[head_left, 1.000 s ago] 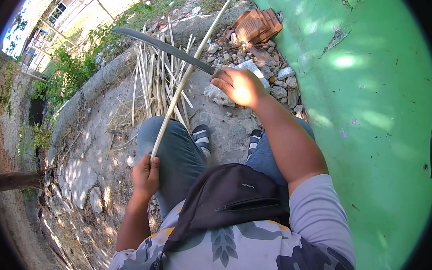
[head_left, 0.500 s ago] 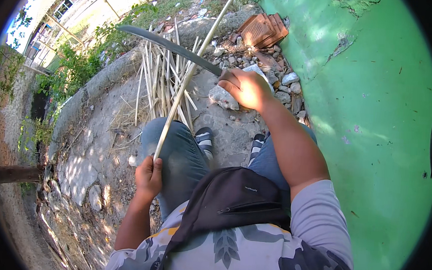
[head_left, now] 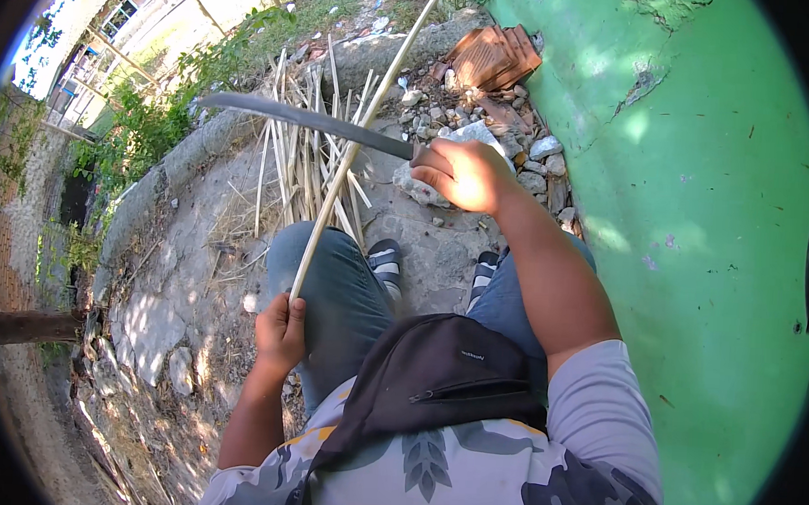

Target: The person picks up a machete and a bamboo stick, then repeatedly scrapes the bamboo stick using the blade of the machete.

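Observation:
My left hand (head_left: pixel 280 331) is closed round the lower end of a long, pale split-bamboo strip (head_left: pixel 332 194), beside my left knee. The strip slants up and away past the far edge of the view. In my right hand (head_left: pixel 462 175) is the handle of a machete (head_left: pixel 315 120) with a long, dark, slightly curved blade. The blade points left and lies across the strip; whether its edge bites into the strip cannot be made out. Beyond my knees a loose heap of similar pale strips (head_left: pixel 292 169) lies on the ground.
A green wall (head_left: pixel 687 267) with peeling patches stands close on my right. Stacked orange roof tiles (head_left: pixel 495 58) and broken stones (head_left: pixel 545 148) lie at its foot. A low stone kerb (head_left: pixel 142 204) curves along the left, with green plants (head_left: pixel 127 133) behind it.
The machete's blade has swung a little, its tip now lower and farther left. My left hand and the strip have hardly moved.

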The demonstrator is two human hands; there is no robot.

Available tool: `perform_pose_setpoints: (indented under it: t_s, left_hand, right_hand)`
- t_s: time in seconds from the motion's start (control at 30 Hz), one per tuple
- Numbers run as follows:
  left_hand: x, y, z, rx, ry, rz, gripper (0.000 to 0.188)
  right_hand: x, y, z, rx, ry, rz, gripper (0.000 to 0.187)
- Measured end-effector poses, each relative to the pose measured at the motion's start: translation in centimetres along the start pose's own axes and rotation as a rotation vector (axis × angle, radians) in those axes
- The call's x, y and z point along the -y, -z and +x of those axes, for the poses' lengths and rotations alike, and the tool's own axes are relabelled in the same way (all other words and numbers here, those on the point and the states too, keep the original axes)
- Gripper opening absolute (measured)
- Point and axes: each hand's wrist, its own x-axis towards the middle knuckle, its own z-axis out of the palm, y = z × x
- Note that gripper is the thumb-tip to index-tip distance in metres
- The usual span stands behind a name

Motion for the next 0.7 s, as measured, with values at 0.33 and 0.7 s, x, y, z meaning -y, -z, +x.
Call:
perform_pose_setpoints:
  t_s: [0.33,0.7]
  left_hand:
    - [0.3,0.2,0.3,0.005,-0.057,-0.077,0.034]
    - [-0.3,0.1,0.1,-0.008,0.012,-0.027,0.035]
  right_hand:
    - [3.8,0.2,-0.7,0.183,0.055,-0.021,0.047]
    - [0.9,-0.8,0.0,-0.082,-0.051,0.144,0.055]
